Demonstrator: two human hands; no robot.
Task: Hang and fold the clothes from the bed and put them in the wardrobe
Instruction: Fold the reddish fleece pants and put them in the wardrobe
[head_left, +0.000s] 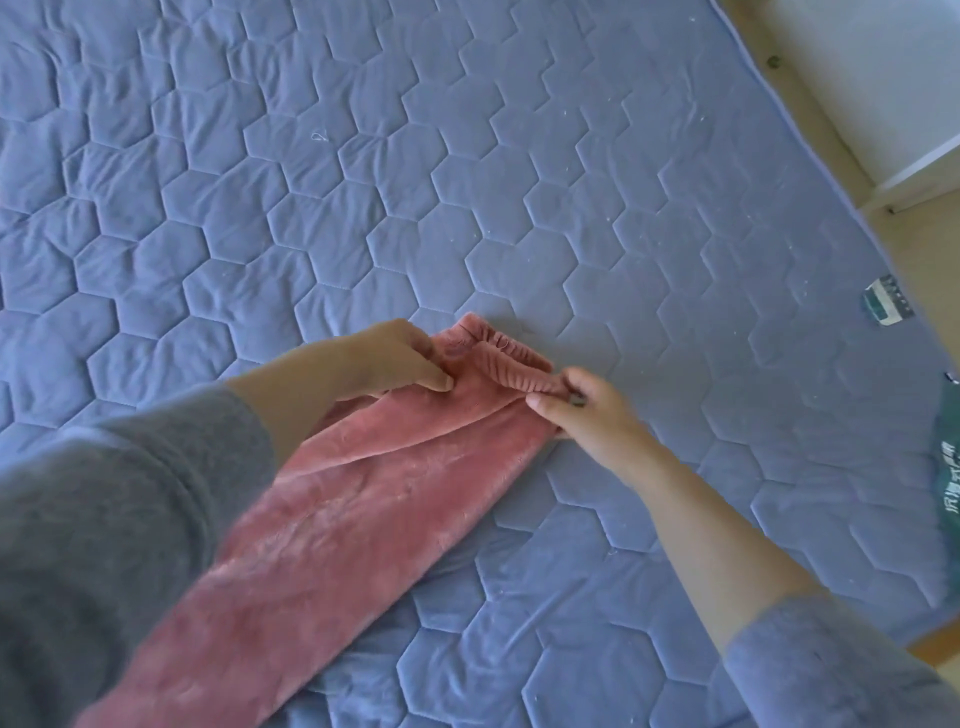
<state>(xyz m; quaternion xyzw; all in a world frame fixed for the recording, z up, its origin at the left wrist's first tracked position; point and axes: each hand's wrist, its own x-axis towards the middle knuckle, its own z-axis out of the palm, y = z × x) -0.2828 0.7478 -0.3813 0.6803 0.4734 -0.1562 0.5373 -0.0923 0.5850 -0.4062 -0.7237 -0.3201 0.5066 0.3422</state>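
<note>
pink fleece trousers (363, 499) laid lengthwise on the blue quilted bed cover (363, 182), with the waistband (511, 364) farthest from the wearer and the legs running back toward the lower left, where they pass beneath the grey left sleeve (104, 519) and out of view. the left hand (387, 358) pinches one end of the waistband, thumb pressed on top of the cloth. the right hand (587, 410) pinches the opposite end between thumb and curled fingers, so both hands are closed on the garment and neither is free. likely faults from this position: the gathered elastic may stretch or slide out of a fingertip pinch when lifted; the plush pile looks slippery, so the two layers could shift and the fold come out skewed; a diagonal crease crosses the upper part and would be set in if not smoothed; the unseen leg ends may drag or hang off the bed. the wardrobe is not in view. writing: a green item (946, 467) at the right edge bears white characters, cut off and too small to read; a small green-and-white tag (887, 301) near the bed's edge shows marks that cannot be made out. no label shows on the trousers.
</note>
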